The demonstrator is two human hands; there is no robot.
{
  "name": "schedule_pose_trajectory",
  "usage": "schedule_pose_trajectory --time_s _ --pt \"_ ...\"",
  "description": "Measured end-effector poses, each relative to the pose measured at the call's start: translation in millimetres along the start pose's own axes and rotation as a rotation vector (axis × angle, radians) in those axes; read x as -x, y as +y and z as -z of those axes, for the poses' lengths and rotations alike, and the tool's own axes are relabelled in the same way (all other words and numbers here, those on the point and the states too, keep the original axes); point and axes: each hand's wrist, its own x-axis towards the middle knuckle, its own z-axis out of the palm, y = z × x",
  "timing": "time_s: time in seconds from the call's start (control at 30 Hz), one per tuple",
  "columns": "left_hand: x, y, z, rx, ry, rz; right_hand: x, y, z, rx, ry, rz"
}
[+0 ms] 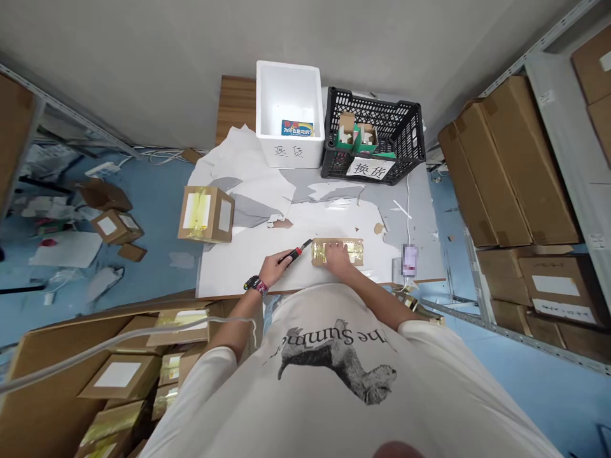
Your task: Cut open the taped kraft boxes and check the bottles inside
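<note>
My left hand is closed around a red and black utility knife. The knife's blade points up and right, its tip close to the left end of a small cardboard box wrapped in yellowish tape. With fingers curled down onto the middle of this box, my right hand grips it against the table. The box lies lengthwise near the front edge, and part of its top is hidden under the hand.
A taped carton stands at the table's left. At the back are a white foam box and a black plastic crate holding small boxes. A phone with a cable lies right. A large carton of parcels is at lower left.
</note>
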Motion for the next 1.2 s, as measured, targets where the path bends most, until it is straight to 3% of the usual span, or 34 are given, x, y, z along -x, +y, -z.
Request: schedule_pose_trajectory --time_s 0.17,0.5,0.67,0.93,1.07,1.2 --pt "-12 -1 11.7 -0.124 -0.101 -0.121 -4 -7 -12 -0.016 0.068 -0.058" --pt "-25 -6 16.8 -0.124 -0.110 -0.209 12 18 -19 -0.103 0.116 0.056" --pt "-28 -14 17.7 -0.196 -0.160 -0.259 22 17 -16 -0.188 0.139 0.033" --pt "-44 -20 9.4 -0.394 -0.175 -0.329 18 11 0 -0.318 0.049 -0.075" --pt "-52 -18 12.3 -0.487 -0.207 -0.366 22 14 -3 -0.310 0.087 -0.007" --pt "-51 -13 8.7 -0.371 -0.327 -0.396 23 17 -6 -0.297 0.122 0.051"
